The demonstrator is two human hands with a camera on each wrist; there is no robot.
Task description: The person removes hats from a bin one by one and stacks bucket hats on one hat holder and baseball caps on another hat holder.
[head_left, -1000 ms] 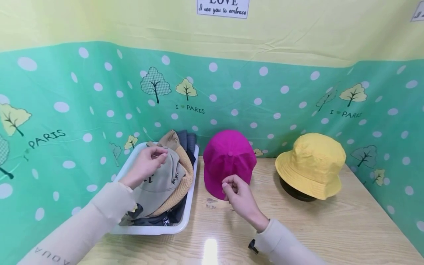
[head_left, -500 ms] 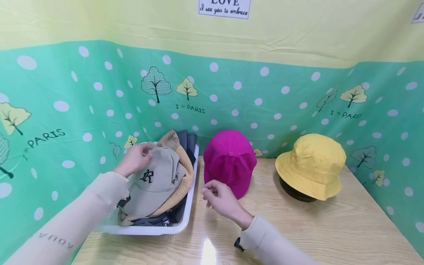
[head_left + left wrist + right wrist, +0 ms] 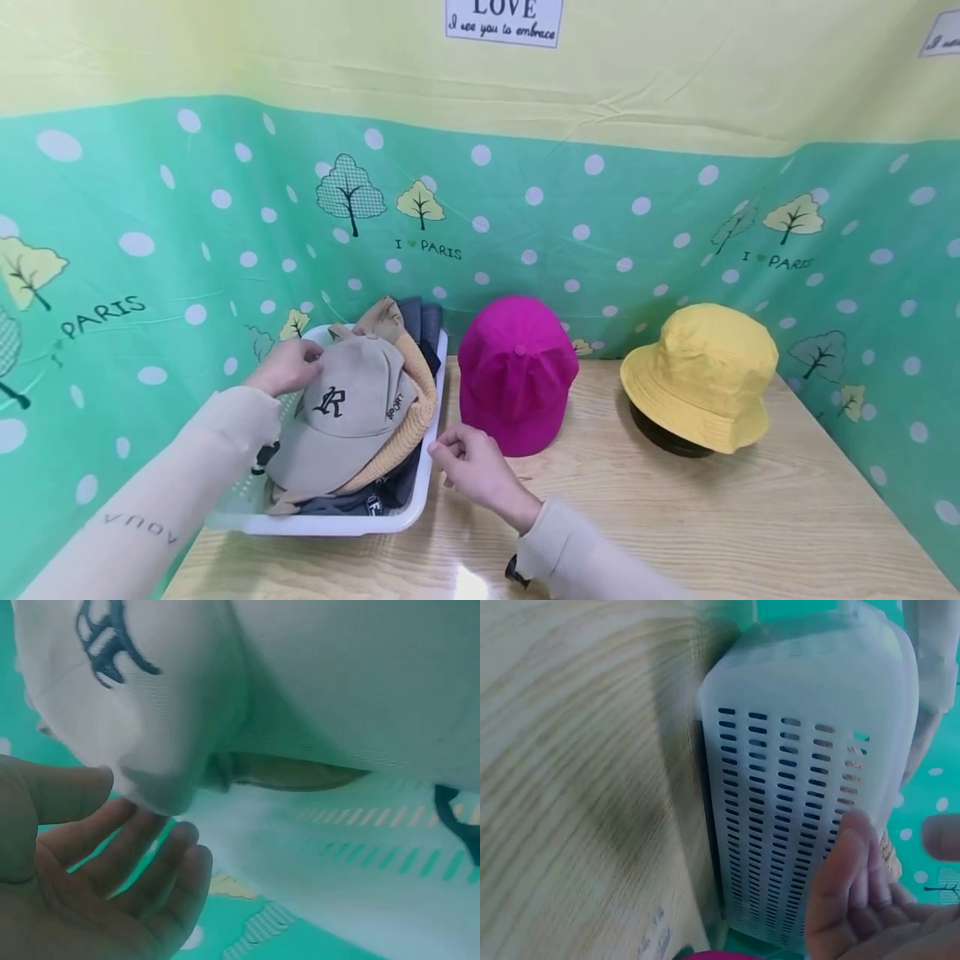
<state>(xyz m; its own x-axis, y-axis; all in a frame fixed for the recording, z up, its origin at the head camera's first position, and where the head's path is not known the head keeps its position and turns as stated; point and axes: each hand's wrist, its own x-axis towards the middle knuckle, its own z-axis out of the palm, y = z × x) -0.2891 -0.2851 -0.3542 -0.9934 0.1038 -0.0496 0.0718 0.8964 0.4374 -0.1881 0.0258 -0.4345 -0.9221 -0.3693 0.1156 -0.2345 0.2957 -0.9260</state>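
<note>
Basket slots (image 3: 787, 775): right-wrist view clearest.

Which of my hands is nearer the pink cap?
Right. The right hand is close in front of the pink cap, beside the basket; the left hand is farther off, across it by the gray cap.

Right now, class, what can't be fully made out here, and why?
- Head: tan knitted item, mostly covered by grey cap.
- Head: dark object, mostly hidden by yellow hat.
- Left wrist: dark emblem, cut off by top edge.
- Right wrist: pink cap, cut off by bottom edge.
</note>
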